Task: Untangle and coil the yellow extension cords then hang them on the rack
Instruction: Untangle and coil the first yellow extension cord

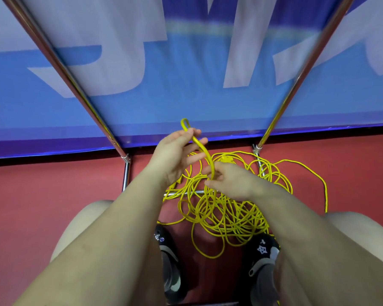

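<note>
Above the tangled yellow cords (226, 208) on the floor, the left hand (175, 153) pinches a doubled strand (205, 151) near its top bend; the strand runs down-right to the right hand (230, 181), whose grip holds its lower part

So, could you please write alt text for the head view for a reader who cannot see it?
Two bare hands lift a folded strand of yellow extension cord, the left hand holding it high and the right hand pinching it lower, above a tangled pile on red floor between the rack legs.
</note>
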The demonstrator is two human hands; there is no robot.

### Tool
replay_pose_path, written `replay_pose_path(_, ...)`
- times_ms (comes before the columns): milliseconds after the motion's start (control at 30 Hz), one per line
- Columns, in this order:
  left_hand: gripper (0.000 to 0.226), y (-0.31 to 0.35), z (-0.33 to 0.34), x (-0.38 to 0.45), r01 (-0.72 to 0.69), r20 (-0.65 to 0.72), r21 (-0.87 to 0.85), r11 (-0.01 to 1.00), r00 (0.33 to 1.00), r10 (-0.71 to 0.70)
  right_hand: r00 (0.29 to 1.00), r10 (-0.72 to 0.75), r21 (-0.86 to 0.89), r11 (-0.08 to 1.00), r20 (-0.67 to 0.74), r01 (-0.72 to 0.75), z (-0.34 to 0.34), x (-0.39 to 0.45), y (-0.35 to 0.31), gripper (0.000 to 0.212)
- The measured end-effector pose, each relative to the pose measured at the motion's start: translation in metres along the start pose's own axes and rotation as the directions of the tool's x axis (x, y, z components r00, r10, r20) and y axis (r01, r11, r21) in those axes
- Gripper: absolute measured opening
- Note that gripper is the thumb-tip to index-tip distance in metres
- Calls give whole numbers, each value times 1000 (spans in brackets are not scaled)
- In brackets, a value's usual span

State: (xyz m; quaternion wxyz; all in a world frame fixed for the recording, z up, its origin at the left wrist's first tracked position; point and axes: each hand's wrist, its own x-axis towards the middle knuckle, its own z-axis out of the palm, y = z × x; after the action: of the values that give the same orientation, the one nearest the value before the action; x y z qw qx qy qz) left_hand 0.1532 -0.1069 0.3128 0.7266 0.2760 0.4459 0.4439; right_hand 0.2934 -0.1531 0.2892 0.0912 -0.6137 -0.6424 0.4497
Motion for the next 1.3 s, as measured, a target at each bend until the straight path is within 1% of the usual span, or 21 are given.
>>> replay_pose_path(67,8,6,-3,1,-13,-23,-162,987,1000,9,994,-35,59,997,-101,41,-4,2,-2,20)
replay_pose_path(133,10,9,-7,2,-11,-34,-181,983,999,5,983,-62,137,987,-172,86,-10,3,-4,20)
replay_pose_path(200,16,6,-9,4,34,-19,-20,999,999,-35,975,-41,327,938,-217,112,-14,2,-9,14)
replay_pose_path(267,19,0,-9,1,88,66,241,967,992,-107,968,64,578,811,-242,91,-20,2,-12,11)
replay_pose_path(333,20,-7,-7,-6,97,200,479,873,956,-215,953,169,782,616,-250,96,-29,2,-12,12)
replay_pose_path(367,19,-10,-6,-10,84,236,574,815,936,-263,945,209,848,517,-252,112,-34,2,-12,13)
replay_pose_path(467,11,-18,-11,-12,-32,226,814,579,937,-266,925,278,936,309,-260,171,-48,0,-9,12)
replay_pose_path(567,9,-26,-22,-2,-112,177,952,286,962,-210,917,292,958,174,-270,227,-56,-2,-8,13)
replay_pose_path(600,9,-28,-24,0,-116,160,965,235,971,-179,917,294,961,148,-269,235,-58,-2,-7,14)
replay_pose_path(633,10,-29,-26,3,-111,145,968,225,979,-143,918,291,962,126,-268,241,-59,-3,-7,15)
replay_pose_path(700,18,-28,-25,4,-107,138,953,284,986,-92,922,282,963,105,-266,246,-61,-2,-6,13)
replay_pose_path(767,26,-25,-22,3,-82,121,893,443,991,-61,928,274,967,115,-252,228,-60,-1,-7,11)
replay_pose_path(867,26,-20,-16,1,2,44,733,680,998,-51,954,238,976,161,-182,146,-56,0,-9,31)
replay_pose_path(967,21,-17,-13,2,73,-25,564,823,997,-72,980,184,970,240,-80,34,-47,-1,-11,36)
replay_pose_path(1033,17,-14,-13,2,107,-44,439,892,994,-98,988,153,948,316,-24,-26,-41,-1,-13,33)
replay_pose_path(1067,17,-13,-13,3,120,-51,371,921,993,-109,990,144,920,388,-5,-52,-38,-1,-13,31)
replay_pose_path(1100,16,-11,-12,3,134,-62,297,945,991,-121,990,143,856,512,1,-74,-35,-1,-13,30)
replay_pose_path(1167,16,-7,-12,5,148,-84,152,977,987,-136,991,135,607,789,-16,-97,-26,-1,-12,33)
replay_pose_path(1200,15,-5,-12,6,146,-89,84,986,986,-138,993,120,495,864,-12,-98,-21,-1,-12,33)
replay_pose_path(1233,14,-3,-12,7,138,-88,23,990,987,-136,994,108,431,897,9,-102,-17,-2,-12,30)
replay_pose_path(1300,15,0,-12,7,125,-73,-73,989,989,-131,996,88,417,904,31,-92,-11,-3,-13,21)
